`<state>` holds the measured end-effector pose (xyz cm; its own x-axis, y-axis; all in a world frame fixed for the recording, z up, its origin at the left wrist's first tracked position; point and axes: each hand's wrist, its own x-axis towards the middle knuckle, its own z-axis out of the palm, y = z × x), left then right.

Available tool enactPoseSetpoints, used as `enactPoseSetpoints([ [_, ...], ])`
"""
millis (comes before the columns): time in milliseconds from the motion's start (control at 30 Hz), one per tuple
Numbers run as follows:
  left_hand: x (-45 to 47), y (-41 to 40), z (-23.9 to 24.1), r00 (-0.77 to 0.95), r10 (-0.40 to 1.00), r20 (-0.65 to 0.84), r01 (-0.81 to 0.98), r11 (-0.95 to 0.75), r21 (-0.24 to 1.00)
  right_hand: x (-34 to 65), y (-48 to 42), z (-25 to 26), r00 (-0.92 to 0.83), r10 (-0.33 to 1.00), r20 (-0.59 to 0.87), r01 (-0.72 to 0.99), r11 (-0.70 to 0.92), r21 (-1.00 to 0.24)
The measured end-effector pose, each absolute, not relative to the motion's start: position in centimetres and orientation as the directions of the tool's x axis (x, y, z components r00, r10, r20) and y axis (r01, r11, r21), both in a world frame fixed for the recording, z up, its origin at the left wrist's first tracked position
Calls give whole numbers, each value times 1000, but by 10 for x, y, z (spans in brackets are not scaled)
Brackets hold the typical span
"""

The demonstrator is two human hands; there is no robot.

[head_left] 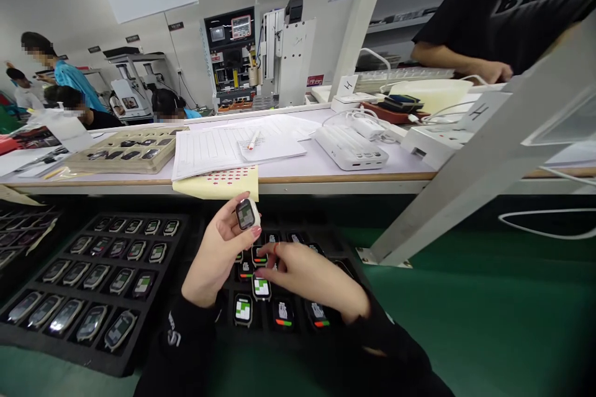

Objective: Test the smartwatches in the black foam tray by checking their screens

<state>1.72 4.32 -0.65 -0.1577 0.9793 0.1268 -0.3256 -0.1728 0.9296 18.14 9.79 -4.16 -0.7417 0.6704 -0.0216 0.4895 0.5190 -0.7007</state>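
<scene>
My left hand (pixel 218 254) is raised over a black tray (pixel 347 273) and pinches a small smartwatch body (pixel 245 214) with a lit screen, tilted toward me. My right hand (pixel 310 279) lies lower over the same tray, fingers curled, fingertips touching a lit watch (pixel 261 287) in its slot. Several more watches with lit screens, such as one with a green and white display (pixel 243 309), sit in the slots around it. Both sleeves are black.
A second black tray (pixel 93 279) of dark-screened watches lies left on the green mat (pixel 465 322). A raised shelf holds paper forms (pixel 218 146), a yellow sticker sheet (pixel 218 183), a beige tray (pixel 125 152) and a white power bank (pixel 350 147). A slanted metal strut (pixel 470 173) crosses right. Other people work behind.
</scene>
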Motion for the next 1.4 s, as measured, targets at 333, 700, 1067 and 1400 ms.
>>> enactPoseSetpoints([
  [333, 0, 43, -7, -169, 973, 160, -172, -189, 967, 167, 73, -100, -690, 717, -98, 608, 501, -616],
  [700, -9, 39, -3, -251, 946, 204, -148, -246, 958, 164, 63, -129, -680, 732, 44, 494, 502, -710],
  [1067, -4, 42, -3, -250, 948, 199, -147, -240, 960, 163, 59, -130, -663, 743, 90, 413, 463, -784],
  [1400, -5, 44, -4, -234, 950, 205, -127, -239, 963, 167, 70, -120, -640, 767, -49, 310, 200, -930],
])
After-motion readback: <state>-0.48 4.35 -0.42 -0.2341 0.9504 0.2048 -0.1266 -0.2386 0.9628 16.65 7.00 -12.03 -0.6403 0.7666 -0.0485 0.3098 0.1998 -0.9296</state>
